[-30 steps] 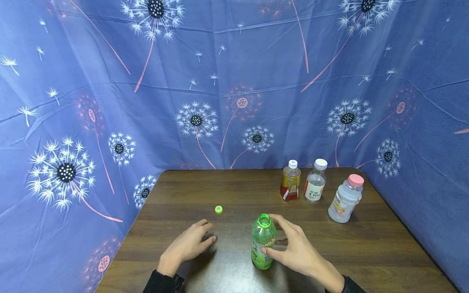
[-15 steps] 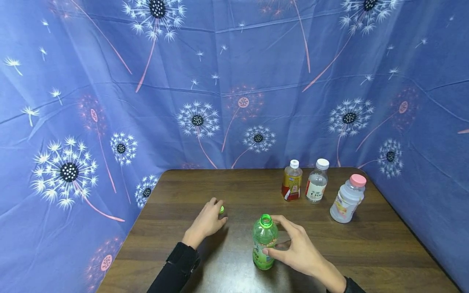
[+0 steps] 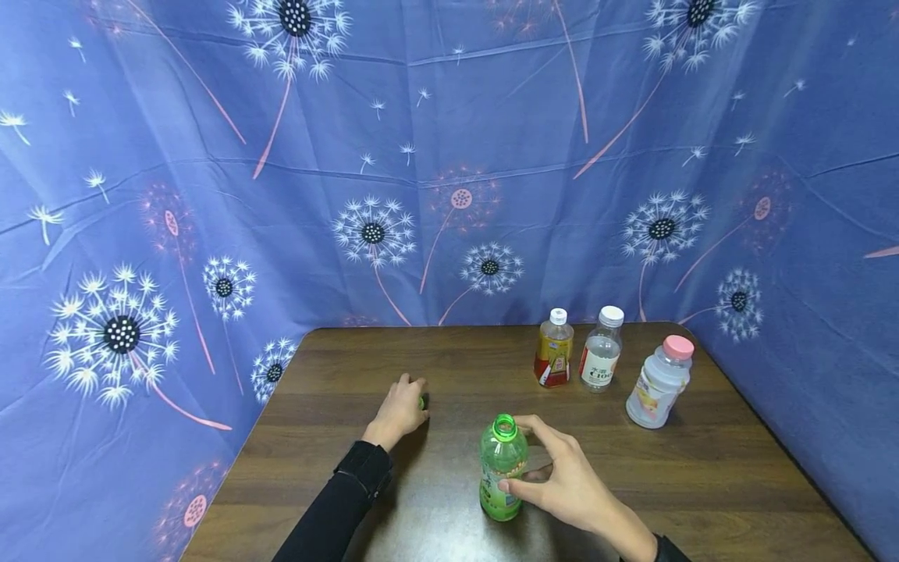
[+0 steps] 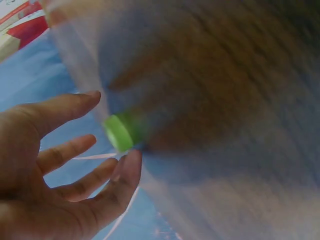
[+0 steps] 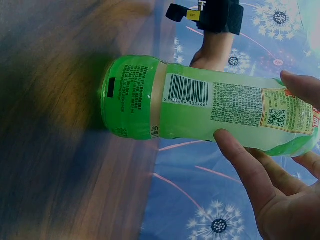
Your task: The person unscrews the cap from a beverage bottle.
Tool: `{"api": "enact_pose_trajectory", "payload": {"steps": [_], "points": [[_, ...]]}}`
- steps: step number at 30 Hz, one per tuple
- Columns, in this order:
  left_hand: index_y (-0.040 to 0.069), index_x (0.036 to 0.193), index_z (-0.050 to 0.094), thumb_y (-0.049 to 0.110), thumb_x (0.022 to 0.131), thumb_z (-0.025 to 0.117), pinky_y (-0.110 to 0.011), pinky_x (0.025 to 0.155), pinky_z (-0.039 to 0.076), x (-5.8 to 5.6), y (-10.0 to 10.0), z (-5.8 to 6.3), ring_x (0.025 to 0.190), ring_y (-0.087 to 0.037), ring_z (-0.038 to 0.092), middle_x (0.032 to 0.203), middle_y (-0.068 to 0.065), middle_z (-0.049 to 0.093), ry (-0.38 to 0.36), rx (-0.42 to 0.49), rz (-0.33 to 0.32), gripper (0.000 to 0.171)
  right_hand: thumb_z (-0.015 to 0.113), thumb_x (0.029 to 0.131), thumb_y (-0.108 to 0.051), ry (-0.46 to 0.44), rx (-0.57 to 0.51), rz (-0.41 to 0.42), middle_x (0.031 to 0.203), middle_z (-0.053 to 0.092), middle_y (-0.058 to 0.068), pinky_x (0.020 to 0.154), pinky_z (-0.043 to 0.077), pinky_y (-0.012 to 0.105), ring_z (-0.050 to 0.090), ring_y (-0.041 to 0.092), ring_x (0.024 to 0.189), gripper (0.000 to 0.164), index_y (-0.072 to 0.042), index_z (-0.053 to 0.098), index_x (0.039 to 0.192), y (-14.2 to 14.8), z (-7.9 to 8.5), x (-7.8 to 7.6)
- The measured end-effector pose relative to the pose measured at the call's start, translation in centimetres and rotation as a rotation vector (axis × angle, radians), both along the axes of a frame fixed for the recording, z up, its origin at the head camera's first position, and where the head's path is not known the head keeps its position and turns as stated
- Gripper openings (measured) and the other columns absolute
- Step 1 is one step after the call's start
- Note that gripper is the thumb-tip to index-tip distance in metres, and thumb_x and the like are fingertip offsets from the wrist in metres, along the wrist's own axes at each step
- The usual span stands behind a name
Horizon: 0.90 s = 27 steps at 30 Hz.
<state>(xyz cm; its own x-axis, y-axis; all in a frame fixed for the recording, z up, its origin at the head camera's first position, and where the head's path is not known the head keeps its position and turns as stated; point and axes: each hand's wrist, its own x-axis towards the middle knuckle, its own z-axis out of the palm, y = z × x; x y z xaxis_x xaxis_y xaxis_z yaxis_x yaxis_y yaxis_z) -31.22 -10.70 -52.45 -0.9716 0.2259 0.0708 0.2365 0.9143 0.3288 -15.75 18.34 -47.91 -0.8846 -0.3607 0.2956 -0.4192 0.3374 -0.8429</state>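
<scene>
A green plastic drink bottle (image 3: 501, 453) stands upright and uncapped on the table, its round mouth showing. My right hand (image 3: 572, 480) holds it from the right, with thumb and fingers around its upper part; the right wrist view shows the printed label and barcode on the bottle (image 5: 187, 97). Farther back on the left, my left hand (image 3: 400, 410) reaches down to a small green bottle cap (image 3: 422, 403), partly hidden behind the fingers. In the left wrist view the fingers are spread around the cap (image 4: 119, 133), one fingertip (image 4: 132, 157) right at its edge.
Three more bottles stand at the back right: an amber one with a white cap (image 3: 553, 351), a clear one with a white cap (image 3: 600, 355), and a whitish one with a pink lid (image 3: 659, 388). A blue dandelion-print cloth (image 3: 421, 156) hangs behind the wooden table (image 3: 365, 351).
My left hand has moved forward and right across the table to the cap, which its fingers now partly cover. My right hand and the green bottle have stayed in place.
</scene>
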Motion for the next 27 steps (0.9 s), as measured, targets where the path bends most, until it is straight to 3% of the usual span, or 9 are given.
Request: {"api": "enact_pose_trajectory", "payload": {"steps": [7,18,22,27], "points": [[0.003,0.125,0.071,0.025,0.09,0.085,-0.049,0.09,0.059,-0.4,-0.3,-0.9,0.103,-0.04,0.068,0.121,-0.024,0.063,0.031,0.021,0.003,0.044,0.093,0.081,-0.028,0.005,-0.012,-0.014,0.126,0.067,-0.007,0.07,0.064,0.028,0.07,0.014,0.109,0.072,-0.034,0.055,0.141,0.0,-0.1,0.1],[0.003,0.115,0.075,0.013,0.094,0.079,-0.043,0.081,0.059,-0.2,-0.6,-0.8,0.093,-0.03,0.068,0.107,-0.016,0.066,0.052,-0.015,-0.02,0.024,0.093,0.081,-0.031,-0.01,0.001,-0.021,0.127,0.066,-0.008,0.07,0.064,0.028,0.069,0.015,0.111,0.072,-0.036,0.054,0.142,0.0,-0.1,-0.1],[0.004,0.114,0.076,0.012,0.094,0.079,-0.042,0.082,0.06,0.1,-0.5,-0.3,0.094,-0.031,0.07,0.11,-0.018,0.066,0.075,-0.044,-0.037,0.022,0.093,0.081,-0.03,-0.006,0.0,-0.023,0.126,0.066,-0.008,0.07,0.064,0.028,0.069,0.016,0.111,0.072,-0.036,0.054,0.142,0.0,-0.2,-0.1],[0.003,0.107,0.077,0.005,0.089,0.081,-0.042,0.081,0.061,1.2,0.0,1.4,0.091,-0.031,0.07,0.108,-0.019,0.066,0.163,-0.036,-0.066,0.019,0.093,0.081,-0.032,0.007,0.007,-0.025,0.125,0.067,-0.008,0.07,0.063,0.027,0.069,0.018,0.11,0.072,-0.036,0.054,0.142,0.1,-0.3,0.0]]}}
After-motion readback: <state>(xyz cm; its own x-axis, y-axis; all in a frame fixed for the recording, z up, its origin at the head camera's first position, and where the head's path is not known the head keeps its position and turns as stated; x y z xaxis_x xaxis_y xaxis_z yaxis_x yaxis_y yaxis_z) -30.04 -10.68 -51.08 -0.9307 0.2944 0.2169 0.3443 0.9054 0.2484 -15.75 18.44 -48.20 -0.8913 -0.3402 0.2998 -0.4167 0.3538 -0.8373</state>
